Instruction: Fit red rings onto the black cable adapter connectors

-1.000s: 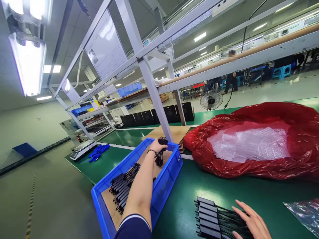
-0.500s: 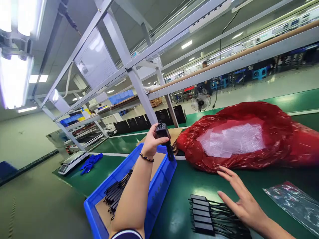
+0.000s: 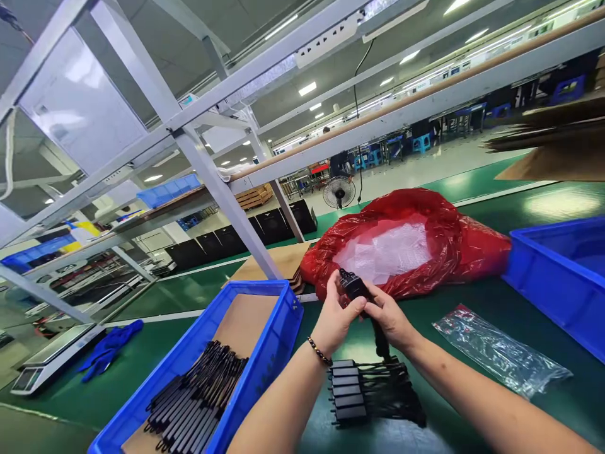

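My left hand (image 3: 338,315) is closed round a bundle of small black cabled boxes (image 3: 354,287), which look like power adapters, with the thumb across its near side. On the other side, my right hand (image 3: 387,315) grips the same bundle, its thumb close to the left one. Dark cables hang from it. Beneath the hands, a row of similar black boxes (image 3: 347,391) lies on the green bench, cables stretched to the right. To the left stands a blue crate (image 3: 288,321) lined with cardboard; many more black cabled pieces (image 3: 198,397) lie in it.
Behind the hands sits an open red plastic bag (image 3: 439,214) with bubble wrap (image 3: 387,252) inside. A clear plastic bag (image 3: 501,353) lies right, near another blue crate (image 3: 553,271). Far left are a scale (image 3: 51,359) and blue gloves (image 3: 111,347). A metal post (image 3: 227,202) rises behind the crate.
The left hand has brought the bundle rightward and down, away from above the crate. My right hand has come up from beside the row and closed on the bundle. The view has turned right.
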The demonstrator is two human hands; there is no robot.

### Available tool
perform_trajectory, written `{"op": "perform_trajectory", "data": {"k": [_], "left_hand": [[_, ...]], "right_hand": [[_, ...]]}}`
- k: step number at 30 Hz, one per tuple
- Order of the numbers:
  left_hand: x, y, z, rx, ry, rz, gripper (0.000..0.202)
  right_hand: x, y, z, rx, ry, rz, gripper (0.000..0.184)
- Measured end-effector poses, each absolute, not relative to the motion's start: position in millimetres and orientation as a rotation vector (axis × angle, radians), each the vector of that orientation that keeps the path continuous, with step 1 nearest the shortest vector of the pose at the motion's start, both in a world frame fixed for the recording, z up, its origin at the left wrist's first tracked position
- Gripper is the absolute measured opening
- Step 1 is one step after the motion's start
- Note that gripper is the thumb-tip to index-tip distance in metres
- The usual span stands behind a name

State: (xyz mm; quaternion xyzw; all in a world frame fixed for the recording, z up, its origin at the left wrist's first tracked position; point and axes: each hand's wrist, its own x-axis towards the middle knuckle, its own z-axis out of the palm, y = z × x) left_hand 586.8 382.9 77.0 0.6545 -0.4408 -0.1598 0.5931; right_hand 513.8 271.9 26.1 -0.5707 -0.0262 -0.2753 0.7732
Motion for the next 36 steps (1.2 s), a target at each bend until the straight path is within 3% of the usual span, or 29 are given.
{"op": "perform_trajectory", "data": {"k": [5,9,13,18,20,23,26,28,32,36], "left_hand": [[608.8,405.7,71.8,1.904,-1.933,0.442,0.066],[621.1,408.2,59.5,1.999,-2.21,0.606,0.059],[625.1,402.9,48.6,2.201,-2.176,0.44,0.062],[642.9,397.8,7.8,2.495,-1.805,0.161,0.065],[654.6,396.9,-17.6,2.581,-1.668,0.001,0.064],[671.0,397.1,-50.6,2.637,-1.514,-0.298,0.068],[681.9,399.1,-65.9,2.621,-1.404,-0.445,0.075],[686.2,401.7,-66.7,2.609,-1.409,-0.486,0.08],[691.8,410.4,-59.4,2.55,-1.527,-0.657,0.085],[685.6,422.2,-56.6,2.422,-1.515,-0.832,0.067]], "right_hand": [[510.5,261.7,19.8,-1.126,-0.033,-0.244,0.044],[516.1,263.4,7.7,-1.124,0.028,0.1,0.048],[521.9,240.6,2.0,-1.449,0.089,0.185,0.056],[503.9,222.8,7.7,-2.118,0.322,-0.672,0.034],[488.4,245.8,-1.3,-2.222,0.25,-0.804,0.029],[469.5,300.8,-38.6,-2.435,-0.123,-0.601,0.032],[465.4,343.1,-87.5,-2.636,-0.264,-0.366,0.061],[469.7,354.5,-112.2,-2.729,-0.239,-0.318,0.069],[481.3,351.7,-133.3,-2.852,-0.209,-0.408,0.063],[484.7,343.4,-139.7,-2.908,-0.276,-0.578,0.06]]}}
